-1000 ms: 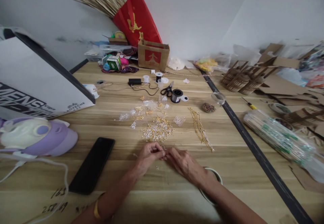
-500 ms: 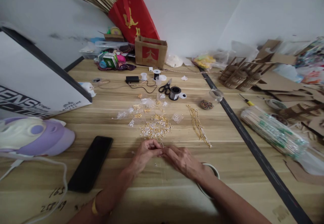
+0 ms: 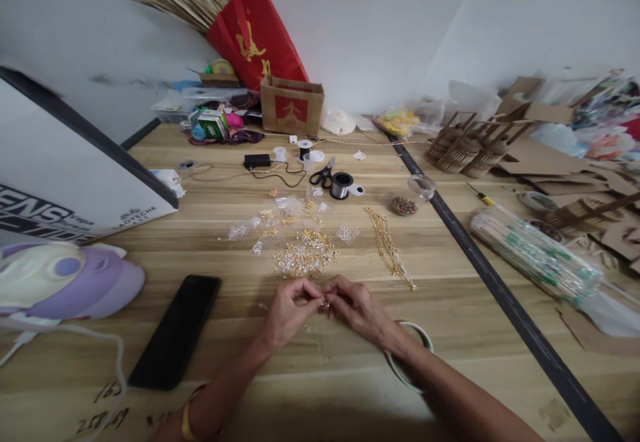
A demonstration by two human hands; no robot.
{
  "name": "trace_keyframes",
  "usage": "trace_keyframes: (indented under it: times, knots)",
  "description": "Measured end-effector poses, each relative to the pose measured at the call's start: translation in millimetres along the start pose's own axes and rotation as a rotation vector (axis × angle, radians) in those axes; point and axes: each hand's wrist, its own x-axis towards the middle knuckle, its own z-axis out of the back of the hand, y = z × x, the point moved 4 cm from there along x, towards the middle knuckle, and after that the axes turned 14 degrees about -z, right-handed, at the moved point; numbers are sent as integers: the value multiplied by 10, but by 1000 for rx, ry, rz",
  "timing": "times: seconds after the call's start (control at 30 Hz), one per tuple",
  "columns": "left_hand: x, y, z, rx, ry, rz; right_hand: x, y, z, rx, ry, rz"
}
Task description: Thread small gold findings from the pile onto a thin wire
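My left hand and my right hand meet low over the wooden table, fingertips pinched close together. Between them shows a tiny shiny piece, too small to name; which hand bears it I cannot tell. Just beyond my fingers spreads a pile of gold and silver beads and small findings. Loose small bits lie on the wood below my left hand. A pale ring-shaped roll sits partly under my right forearm. Gold chains lie to the right of the pile.
A black phone lies left of my left arm. Farther back are scissors, a wire spool and a clear cup of beads. A white box stands at left; bagged sticks lie at right.
My right hand's fingers have lifted and curled into a clearer pinch, and a shiny bit now shows between the hands. The whole view has shifted slightly.
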Motion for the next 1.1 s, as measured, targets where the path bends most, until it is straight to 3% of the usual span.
trace_keyframes:
  times: [0.27,0.43,0.67,1.1]
  knots:
    - [-37,-130,-60,275,-26,-443,90,-144,-71,365,97,-200]
    - [-37,-213,-91,360,-33,-605,117,-127,-62,405,151,-280]
    - [-36,-280,-103,427,-12,-663,135,-168,-51,441,201,-302]
    - [-40,-254,-94,430,3,-571,141,-194,-67,525,246,-305]
